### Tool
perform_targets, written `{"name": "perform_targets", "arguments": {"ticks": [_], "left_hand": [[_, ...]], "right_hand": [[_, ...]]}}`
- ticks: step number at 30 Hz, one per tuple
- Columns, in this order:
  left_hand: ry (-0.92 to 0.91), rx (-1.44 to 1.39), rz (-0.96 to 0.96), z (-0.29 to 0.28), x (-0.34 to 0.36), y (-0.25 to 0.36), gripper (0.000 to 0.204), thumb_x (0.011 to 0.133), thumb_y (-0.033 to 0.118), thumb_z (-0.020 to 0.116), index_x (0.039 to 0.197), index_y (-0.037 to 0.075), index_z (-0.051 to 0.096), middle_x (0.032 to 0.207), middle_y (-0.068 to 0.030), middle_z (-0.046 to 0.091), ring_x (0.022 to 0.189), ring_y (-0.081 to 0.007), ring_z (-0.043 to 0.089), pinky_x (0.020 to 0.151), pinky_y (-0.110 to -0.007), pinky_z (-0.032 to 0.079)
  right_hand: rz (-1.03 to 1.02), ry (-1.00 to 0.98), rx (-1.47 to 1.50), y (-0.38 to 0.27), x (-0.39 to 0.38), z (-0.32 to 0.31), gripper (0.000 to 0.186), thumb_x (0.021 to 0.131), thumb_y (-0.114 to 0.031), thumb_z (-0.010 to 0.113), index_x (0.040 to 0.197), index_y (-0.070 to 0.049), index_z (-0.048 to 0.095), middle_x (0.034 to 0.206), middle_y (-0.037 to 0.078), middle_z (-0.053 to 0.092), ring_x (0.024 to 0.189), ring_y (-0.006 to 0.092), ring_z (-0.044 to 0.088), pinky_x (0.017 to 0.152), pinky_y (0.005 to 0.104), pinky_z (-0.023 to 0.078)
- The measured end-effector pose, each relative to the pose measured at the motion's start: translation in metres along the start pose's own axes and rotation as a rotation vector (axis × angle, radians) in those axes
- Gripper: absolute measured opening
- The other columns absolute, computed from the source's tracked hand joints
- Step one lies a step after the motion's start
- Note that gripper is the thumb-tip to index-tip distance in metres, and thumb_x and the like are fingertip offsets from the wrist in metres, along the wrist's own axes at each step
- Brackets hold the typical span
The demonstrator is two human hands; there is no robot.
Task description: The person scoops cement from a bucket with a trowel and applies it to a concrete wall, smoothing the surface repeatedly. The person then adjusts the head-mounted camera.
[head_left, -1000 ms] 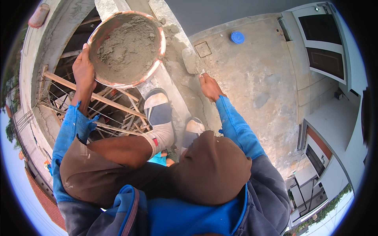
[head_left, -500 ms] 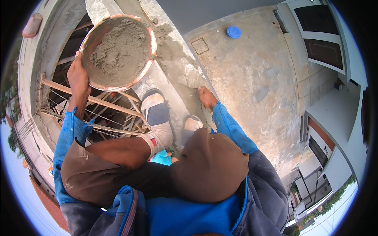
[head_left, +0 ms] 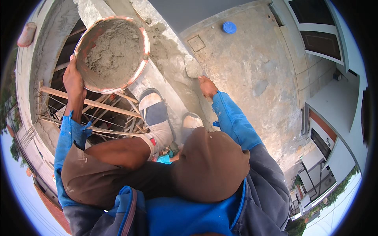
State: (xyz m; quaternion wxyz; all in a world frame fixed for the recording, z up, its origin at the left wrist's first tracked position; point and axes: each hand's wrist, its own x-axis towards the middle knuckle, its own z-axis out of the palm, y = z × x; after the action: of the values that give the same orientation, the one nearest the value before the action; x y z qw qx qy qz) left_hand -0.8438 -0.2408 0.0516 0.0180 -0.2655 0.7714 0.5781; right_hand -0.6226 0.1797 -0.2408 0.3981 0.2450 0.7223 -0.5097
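Observation:
A round basin [head_left: 146, 43] of wet grey mortar [head_left: 114, 53] tilts at the upper left, partly over the ledge. My left hand [head_left: 74, 80] grips its left rim, thumb side up, with the other fingers hidden beneath. On the right, my right hand [head_left: 208, 87] is closed round the handle of a trowel [head_left: 193, 66]. The trowel's mortar-smeared blade points away from me, at the outer edge of the mortar-covered ledge [head_left: 167, 59]. The handle itself is hidden in my fist.
My sandalled feet [head_left: 154, 107] rest on the narrow wall top. Left of it is an opening with wooden battens [head_left: 94, 103] and wires. Far below on the right lies a concrete yard [head_left: 252, 59] with a blue bucket [head_left: 229, 27]. Someone in turquoise [head_left: 163, 158] is below, between my legs.
The trowel has moved slightly up and outward, its blade now showing clearly at the ledge's edge. The basin and my left hand have shifted a little left in the picture.

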Motion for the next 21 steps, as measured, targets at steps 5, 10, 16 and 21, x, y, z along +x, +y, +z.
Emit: {"name": "perform_targets", "arguments": {"ticks": [5, 10, 16, 21], "left_hand": [[-0.009, 0.042, 0.053, 0.001, -0.002, 0.001, 0.055, 0.113, 0.043, 0.058, 0.133, -0.007, 0.068, 0.12, -0.0151, 0.074, 0.101, -0.0201, 0.07, 0.088, -0.036, 0.058], [-0.017, 0.054, 0.045, 0.005, -0.005, 0.005, 0.054, 0.113, 0.042, 0.057, 0.133, -0.007, 0.068, 0.12, -0.0151, 0.073, 0.101, -0.0193, 0.07, 0.089, -0.035, 0.058], [-0.039, 0.063, 0.067, 0.009, -0.005, 0.007, 0.053, 0.113, 0.042, 0.06, 0.131, -0.007, 0.07, 0.116, -0.0139, 0.075, 0.098, -0.0185, 0.07, 0.088, -0.035, 0.057], [-0.036, 0.122, 0.108, 0.013, -0.011, 0.01, 0.046, 0.113, 0.038, 0.061, 0.118, -0.005, 0.076, 0.105, -0.0085, 0.076, 0.091, -0.0116, 0.067, 0.084, -0.029, 0.054]], "right_hand": [[0.136, -0.027, 0.108, 0.075, -0.039, 0.033, 0.047, 0.116, -0.049, 0.037, 0.107, -0.007, 0.056, 0.071, 0.007, 0.054, 0.053, 0.019, 0.056, 0.048, 0.0386, 0.05], [0.331, -0.121, 0.13, 0.104, -0.103, 0.014, 0.048, 0.116, -0.048, 0.034, 0.109, -0.006, 0.056, 0.078, 0.018, 0.062, 0.058, 0.0263, 0.064, 0.059, 0.0452, 0.054], [-0.094, 0.085, -0.145, 0.003, -0.15, -0.043, 0.034, 0.111, -0.036, 0.045, 0.12, -0.005, 0.058, 0.098, 0.026, 0.069, 0.076, 0.0436, 0.067, 0.073, 0.0524, 0.053], [-0.837, 0.303, -0.443, -0.193, -0.159, -0.08, 0.027, 0.103, -0.022, 0.065, 0.125, -0.007, 0.062, 0.096, 0.021, 0.066, 0.08, 0.0423, 0.069, 0.069, 0.0508, 0.056]]}}
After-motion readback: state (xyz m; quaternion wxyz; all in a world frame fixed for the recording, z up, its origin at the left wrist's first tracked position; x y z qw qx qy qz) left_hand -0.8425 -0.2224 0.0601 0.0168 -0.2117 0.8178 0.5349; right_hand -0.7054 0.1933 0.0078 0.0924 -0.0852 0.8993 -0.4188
